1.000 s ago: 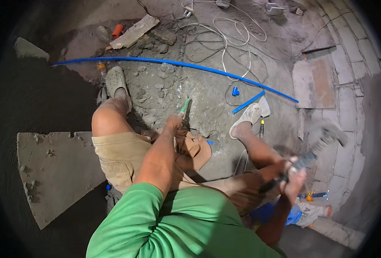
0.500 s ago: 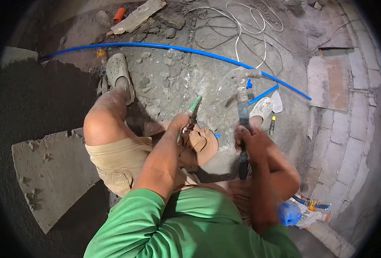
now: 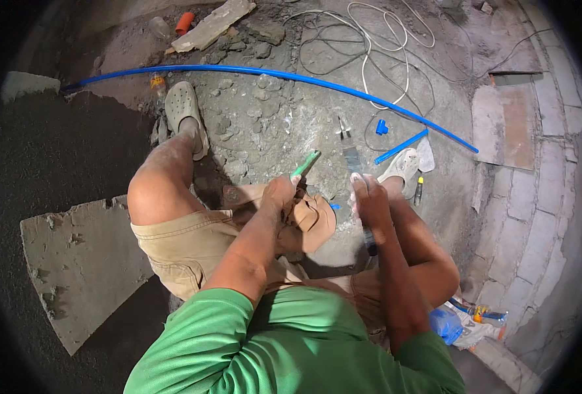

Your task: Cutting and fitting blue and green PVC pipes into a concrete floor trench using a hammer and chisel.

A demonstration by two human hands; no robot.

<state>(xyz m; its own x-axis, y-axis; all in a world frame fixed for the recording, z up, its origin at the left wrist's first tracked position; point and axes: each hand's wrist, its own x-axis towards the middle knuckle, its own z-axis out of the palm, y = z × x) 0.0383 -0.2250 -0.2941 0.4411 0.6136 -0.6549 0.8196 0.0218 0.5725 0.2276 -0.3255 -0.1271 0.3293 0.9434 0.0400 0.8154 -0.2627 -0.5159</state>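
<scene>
My right hand is closed around the dark grip of a claw hammer, raised in front of my right knee, its forked head pointing away from me. In my left hand is a green chisel, slanting away to the right over broken, dusty ground. Its lower part is hidden behind my fingers. The hammer and the chisel are apart. Below my left hand lies a tan, folded cloth-like thing, with a small blue piece beside it.
A long blue pipe curves across the ground ahead. Near my right shoe are a blue tee fitting, a short blue pipe and a yellow-and-black handle. Coiled cables lie beyond. A broken board is at left, blockwork right.
The hammer has tilted, its head now left of and below where it was, uncovering the blue tee fitting. My left hand and the chisel have shifted slightly right.
</scene>
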